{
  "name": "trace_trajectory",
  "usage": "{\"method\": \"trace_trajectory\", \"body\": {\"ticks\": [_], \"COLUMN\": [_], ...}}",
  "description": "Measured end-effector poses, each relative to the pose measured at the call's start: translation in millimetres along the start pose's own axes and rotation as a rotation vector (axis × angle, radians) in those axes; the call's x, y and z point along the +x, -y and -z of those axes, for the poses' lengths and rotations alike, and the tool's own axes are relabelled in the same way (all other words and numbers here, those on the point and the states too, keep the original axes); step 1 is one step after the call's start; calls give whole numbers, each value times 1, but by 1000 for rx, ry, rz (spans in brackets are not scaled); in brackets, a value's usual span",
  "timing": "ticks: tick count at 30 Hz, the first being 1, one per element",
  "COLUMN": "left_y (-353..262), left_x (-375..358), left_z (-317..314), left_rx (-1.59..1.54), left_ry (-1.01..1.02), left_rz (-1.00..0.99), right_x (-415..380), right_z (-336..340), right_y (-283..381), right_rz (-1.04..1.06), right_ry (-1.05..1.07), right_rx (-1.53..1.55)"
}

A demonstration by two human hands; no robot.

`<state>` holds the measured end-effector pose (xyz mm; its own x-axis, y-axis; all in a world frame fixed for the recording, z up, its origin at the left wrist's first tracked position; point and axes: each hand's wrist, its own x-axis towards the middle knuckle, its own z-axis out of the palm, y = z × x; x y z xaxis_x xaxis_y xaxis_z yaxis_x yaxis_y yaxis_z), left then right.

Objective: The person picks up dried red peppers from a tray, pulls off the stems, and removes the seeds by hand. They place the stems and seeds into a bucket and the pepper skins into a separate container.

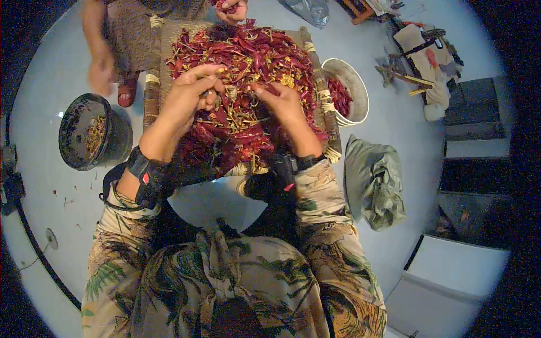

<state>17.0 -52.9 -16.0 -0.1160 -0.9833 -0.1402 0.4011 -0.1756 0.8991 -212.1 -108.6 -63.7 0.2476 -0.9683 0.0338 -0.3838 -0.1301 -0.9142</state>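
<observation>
A big heap of dried red chili peppers (236, 135), mixed with stems and yellow seeds, covers a wood-framed woven stand (151, 104) in front of me. Over the left part of the heap is my left hand (191, 96), its thumb and forefinger pinched together; whatever is between them is too small to name. My right hand (284, 107) is closed over the right part, with a dark red chili pepper (274, 88) at its fingertips. The two hands are apart, fingertips facing each other.
A black bucket (67, 152) with stems inside stands at left, and a white bucket (363, 98) holding red chilies at right. Near it lies a greenish sack (375, 186). Across the stand, another person's hand (232, 10) holds chilies; their other hand (101, 76) is blurred.
</observation>
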Motion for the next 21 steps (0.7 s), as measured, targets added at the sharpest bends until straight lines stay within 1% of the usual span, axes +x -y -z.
{"method": "trace_trajectory", "body": {"ticks": [1, 4, 7, 8, 10, 13, 16, 18, 20, 21], "left_y": [0, -3, 0, 2, 5, 16, 28, 21, 19, 19], "left_x": [-1, -1, -1, 0, 2, -3, -3, -11, -13, -14], "left_z": [-2, -6, -10, -9, -6, -25, -38, -43, -37, -38], "left_rx": [6, -112, -130, -110, -70, 80, 129, 107, 349, 368], "left_ry": [-34, -17, 15, 56, 139, 122, 104, 110, 12, 0], "left_rz": [8, 58, 47, 70, 114, -1, -255, -236, -242, -265], "right_x": [-5, -10, -12, -13, -17, -19, -25, -26, -28, -28], "right_z": [7, 18, 19, 19, 17, 10, 2, -2, -4, -6], "right_y": [22, 32, 30, 30, 43, 44, 47, 48, 53, 54], "right_rz": [-140, -291, -287, -287, -290, -293, -313, -327, -325, -317], "right_ry": [57, 188, 250, 269, 324, 365, 348, 358, 366, 358], "right_rx": [110, 637, 831, 885, 928, 970, 1016, 1049, 975, 921]}}
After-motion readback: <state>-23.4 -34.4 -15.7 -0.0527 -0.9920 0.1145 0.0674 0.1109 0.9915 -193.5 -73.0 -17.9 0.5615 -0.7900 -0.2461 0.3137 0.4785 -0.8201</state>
